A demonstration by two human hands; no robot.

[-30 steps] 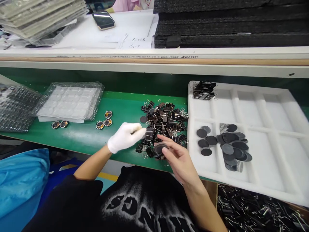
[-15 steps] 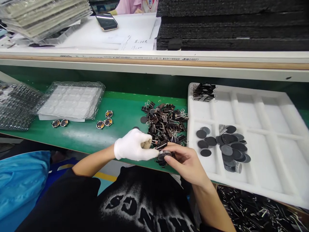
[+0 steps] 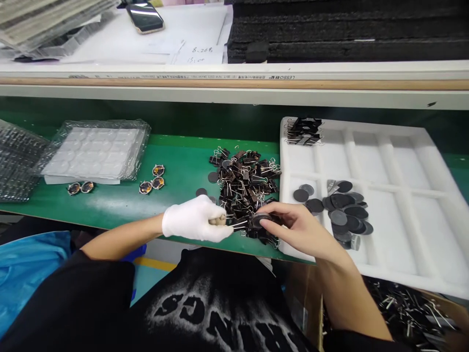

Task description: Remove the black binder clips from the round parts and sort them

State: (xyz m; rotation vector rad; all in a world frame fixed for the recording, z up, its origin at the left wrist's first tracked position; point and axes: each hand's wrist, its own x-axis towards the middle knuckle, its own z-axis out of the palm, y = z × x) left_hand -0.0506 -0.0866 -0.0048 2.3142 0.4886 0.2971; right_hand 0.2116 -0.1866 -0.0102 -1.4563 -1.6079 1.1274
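My left hand [image 3: 198, 220], in a white glove with fingertips bare in part, pinches the wire handles of a black binder clip [image 3: 249, 224]. My right hand [image 3: 298, 227] is bare and grips a round dark disc [image 3: 261, 220] between thumb and fingers, right beside the clip's jaw; whether clip and disc touch I cannot tell. Just behind both hands lies a heap of black binder clips [image 3: 249, 181] with wire handles sticking out. A few dark discs [image 3: 201, 192] lie on the green table at the heap's left edge.
A white compartment tray [image 3: 388, 220] stands right, with loose dark discs [image 3: 344, 210] and a row of binder clips [image 3: 304, 131]. Left are small round framed pieces [image 3: 145, 187] and clear plastic trays [image 3: 95, 151]. A shelf edge [image 3: 220, 83] crosses behind; a box of clips [image 3: 406, 313] sits below right.
My hands have drawn slightly apart, the right one moving rightward with the disc. The clip's wire handles now show between my left fingers. The whole view has shifted a little.
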